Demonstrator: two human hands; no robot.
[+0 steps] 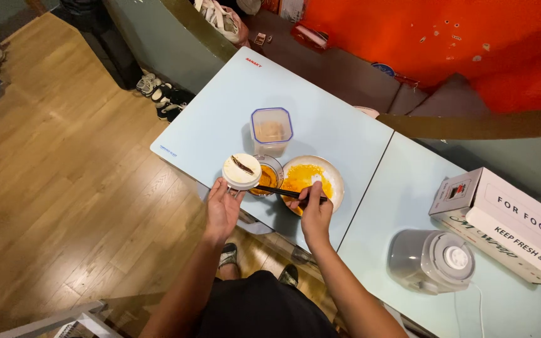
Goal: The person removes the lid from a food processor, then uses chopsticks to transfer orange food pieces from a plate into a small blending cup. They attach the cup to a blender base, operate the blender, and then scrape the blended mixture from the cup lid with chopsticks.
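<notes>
My left hand point(221, 209) holds a round white lid point(242, 171) with a dark strip on top, at the near edge of the pale blue table point(214, 119). Beside the lid stands a small glass jar point(269, 176) with orange paste in it. My right hand point(313, 209) grips dark chopsticks point(281, 191) whose tips reach toward the jar. Under that hand sits a white bowl point(333, 178) filled with yellow-orange food. Behind the jar stands a clear square container point(272, 129) with a blue rim.
A second pale table point(408, 188) on the right carries a grey food chopper point(430, 260) and a long white box point(508, 219). Shoes point(161, 94) lie on the wooden floor at the left. An orange wall and a dark bench run behind the tables.
</notes>
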